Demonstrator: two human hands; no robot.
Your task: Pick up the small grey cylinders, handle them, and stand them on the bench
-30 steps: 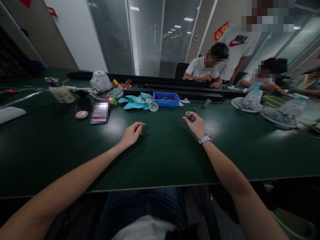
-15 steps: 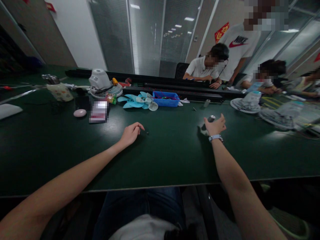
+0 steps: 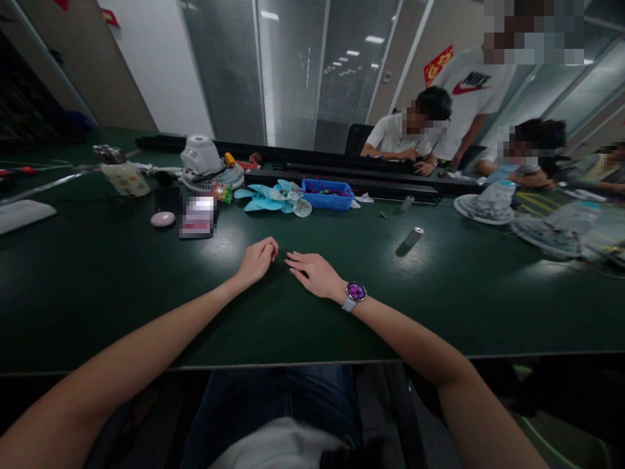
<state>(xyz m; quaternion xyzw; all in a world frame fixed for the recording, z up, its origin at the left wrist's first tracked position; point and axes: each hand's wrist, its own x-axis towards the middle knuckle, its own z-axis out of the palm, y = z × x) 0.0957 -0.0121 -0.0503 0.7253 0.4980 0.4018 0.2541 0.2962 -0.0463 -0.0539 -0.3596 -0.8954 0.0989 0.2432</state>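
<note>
One grey cylinder stands on the table, right of the right hand, its fingers stretched leftward, loosely parted; the left hand half-curls, contents hidden; beyond, one blue tray, three white fan housings

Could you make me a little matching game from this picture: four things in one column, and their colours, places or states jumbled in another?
1. Right hand
2. Watch
3. Grey cylinder
4. Fan blades

A. Light blue, left of the blue tray
B. On the green table, apart from the hand
C. Showing a purple face
D. Fingers stretched out

Pairs: 1-D, 2-C, 3-B, 4-A
</note>
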